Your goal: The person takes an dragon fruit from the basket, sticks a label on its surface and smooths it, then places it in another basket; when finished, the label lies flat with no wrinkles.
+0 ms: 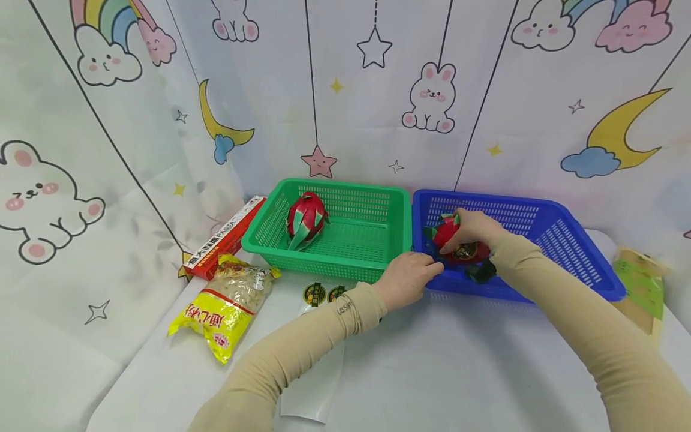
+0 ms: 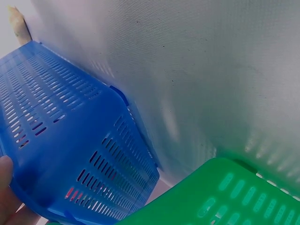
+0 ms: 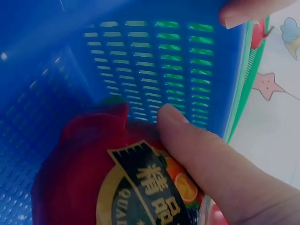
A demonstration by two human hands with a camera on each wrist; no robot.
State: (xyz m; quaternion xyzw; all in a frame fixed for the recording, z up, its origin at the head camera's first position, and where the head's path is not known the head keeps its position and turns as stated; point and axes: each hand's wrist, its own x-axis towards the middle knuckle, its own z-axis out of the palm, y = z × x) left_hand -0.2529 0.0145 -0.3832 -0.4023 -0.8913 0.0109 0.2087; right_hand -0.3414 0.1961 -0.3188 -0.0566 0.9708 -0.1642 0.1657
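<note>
My right hand (image 1: 469, 231) reaches into the blue basket (image 1: 561, 252) and grips a red dragon fruit (image 1: 447, 230) with green-tipped scales. In the right wrist view, the thumb (image 3: 197, 145) lies along a red fruit surface (image 3: 75, 168) bearing a black-and-gold sticker (image 3: 140, 183). The other fingers of that hand are hidden there. My left hand (image 1: 407, 279) holds the blue basket's near left corner, its fingertips (image 2: 4, 173) at the rim. Another dragon fruit (image 1: 306, 216) sits on the left side of the green basket (image 1: 335, 264), just left of the blue one.
Left of the green basket lie a red pasta box (image 1: 224, 240) and a yellow bag of pasta (image 1: 227, 306). A pale strip (image 1: 310, 396) with round black-and-gold stickers (image 1: 314, 294) passes under my left forearm. A green-and-brown package (image 1: 642, 288) lies at the right. Behind hangs a patterned curtain (image 1: 367, 120).
</note>
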